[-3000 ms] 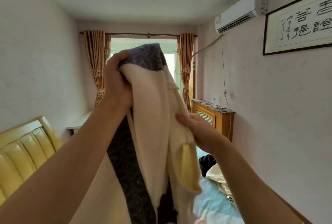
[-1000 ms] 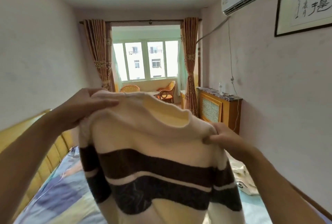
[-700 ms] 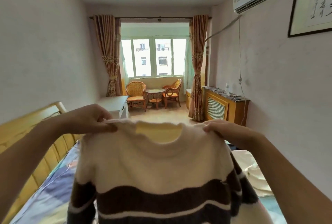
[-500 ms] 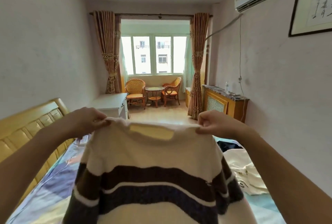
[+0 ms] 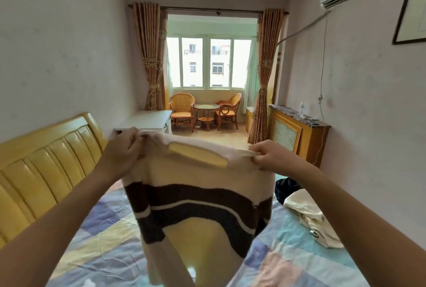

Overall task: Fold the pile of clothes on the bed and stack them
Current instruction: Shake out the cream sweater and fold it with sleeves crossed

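Observation:
A cream sweater [image 5: 196,183] with dark brown stripes and a yellow lower panel hangs in the air over the bed [image 5: 99,240]. My left hand [image 5: 122,150] grips its left shoulder and my right hand [image 5: 269,156] pinches its right shoulder, with the neck opening stretched between them. The sweater's hem drops out of view at the bottom. A cream garment [image 5: 311,220] and a dark garment [image 5: 284,188] lie crumpled on the bed at the right.
A yellow padded headboard [image 5: 43,160] runs along the left. A white desk [image 5: 147,121] stands beyond the bed, a wooden radiator cabinet [image 5: 297,134] against the right wall, and wicker chairs [image 5: 182,108] with a small table by the window.
The bunched sweater was shaken open and is now held spread by both shoulders. In the last second it dropped lower over the bed and its body swung and narrowed.

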